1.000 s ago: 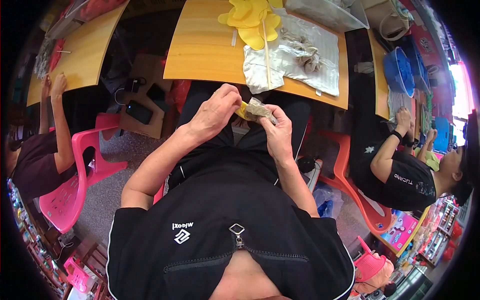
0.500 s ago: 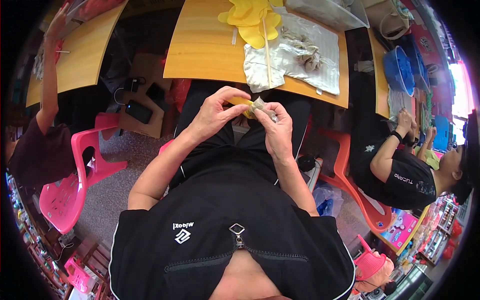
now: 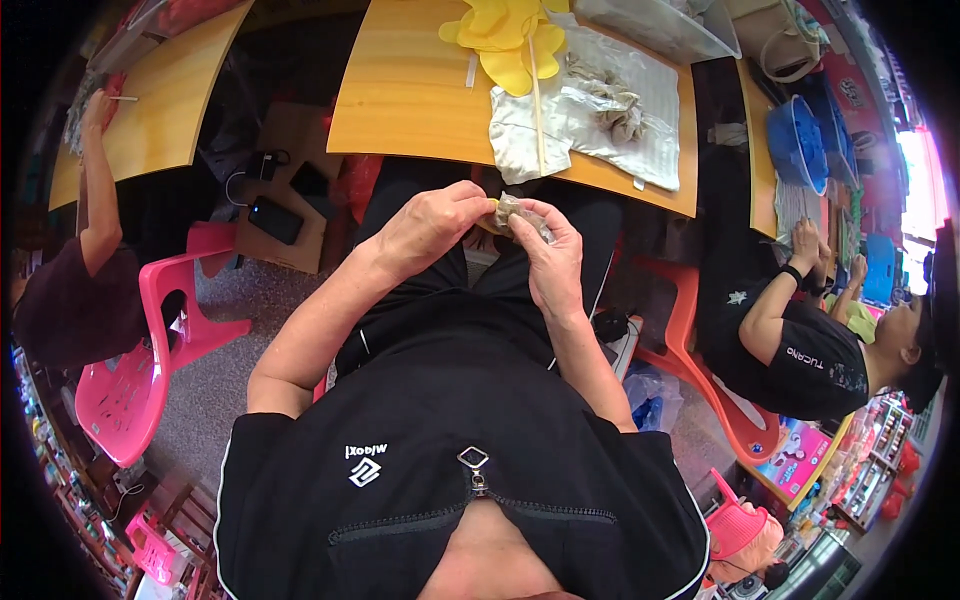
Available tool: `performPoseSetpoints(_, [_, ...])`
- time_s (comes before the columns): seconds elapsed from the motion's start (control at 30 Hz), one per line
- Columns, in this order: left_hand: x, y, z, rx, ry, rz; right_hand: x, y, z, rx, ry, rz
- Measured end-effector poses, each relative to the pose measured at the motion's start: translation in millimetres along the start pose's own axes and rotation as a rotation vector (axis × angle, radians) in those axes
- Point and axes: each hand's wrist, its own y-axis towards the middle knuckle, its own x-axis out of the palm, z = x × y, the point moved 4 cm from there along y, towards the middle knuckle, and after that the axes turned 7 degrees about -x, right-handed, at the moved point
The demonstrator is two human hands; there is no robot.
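Over my lap, close to the table's front edge, both hands meet on one small work piece. My right hand is closed on a crumpled greyish-beige scrap of fabric. At the scrap's left side, my left hand pinches the edge of a yellow piece, mostly hidden by the fingers. Beyond them on the table lie a pile of yellow flat cut-outs, a thin pale stick and a folded white cloth. More crumpled beige fabric rests on a white sheet.
The wooden table spans the front, with a clear plastic bin at its back right. A pink chair and a person in dark clothes are at left. Beside an orange chair at right, another person works near blue baskets.
My left fingers have closed over the yellow piece, covering more of it. My right hand stays nearly in place. The person at left has lowered an arm onto their table.
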Motion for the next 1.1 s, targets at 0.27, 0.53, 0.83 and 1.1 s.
performPoseSetpoints(0.27, [7.8, 1.3, -18.1, -0.282, -0.661, 0.097, 1.2, 1.0, -4.9, -0.026, 0.049, -0.012])
performPoseSetpoints(0.53, [41.2, -5.2, -29.0, -0.665, -1.548, -0.047, 3.5, 2.2, -21.0, -0.176, -0.333, -0.044])
performPoseSetpoints(0.83, [39.2, -4.1, -24.4, -0.668, -1.484, -0.048, 10.0, 2.6, -35.0, -0.445, -0.722, -0.086])
performPoseSetpoints(1.1, [43.9, -2.9, -26.8, -0.649, -1.450, -0.039, 5.2, 1.8, -26.1, -0.235, -0.545, -0.067])
